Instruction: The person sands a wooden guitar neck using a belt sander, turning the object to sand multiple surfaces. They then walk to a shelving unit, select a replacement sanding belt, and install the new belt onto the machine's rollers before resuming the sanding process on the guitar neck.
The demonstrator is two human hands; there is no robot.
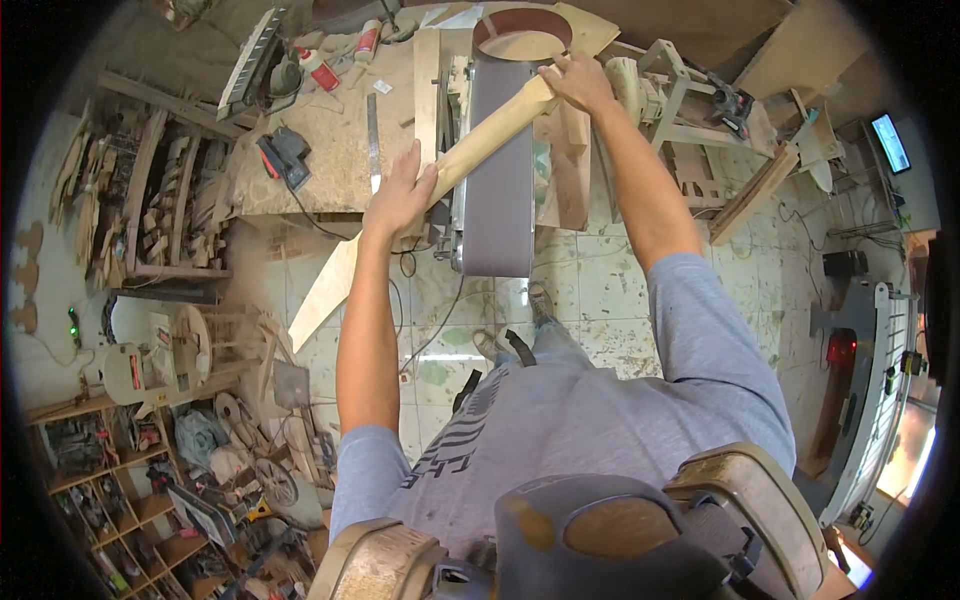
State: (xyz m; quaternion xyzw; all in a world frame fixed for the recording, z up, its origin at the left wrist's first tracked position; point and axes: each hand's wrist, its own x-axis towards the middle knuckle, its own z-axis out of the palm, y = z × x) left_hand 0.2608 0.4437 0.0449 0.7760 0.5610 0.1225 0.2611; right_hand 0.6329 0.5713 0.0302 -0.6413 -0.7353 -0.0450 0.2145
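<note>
A long pale wooden guitar neck (490, 135) lies slantwise across the belt sander (502, 220), its broad flat end low at the left and its thicker heel at the upper right. My left hand (402, 190) is closed over the neck just left of the belt. At the heel, near the sander's far end, my right hand (578, 82) grips the wood with bent fingers. The wood seems to rest on the dark belt, though its underside is hidden. Beyond my right hand, the belt curves round the sander's round end.
A workbench (330, 190) on the left carries a black power tool (285, 158), a metal ruler (374, 140) and red-and-white bottles (318, 68). A cord hangs near my left arm. Wood pieces fill a rack (160, 200) further left. Another machine frame (690, 120) stands right of the sander.
</note>
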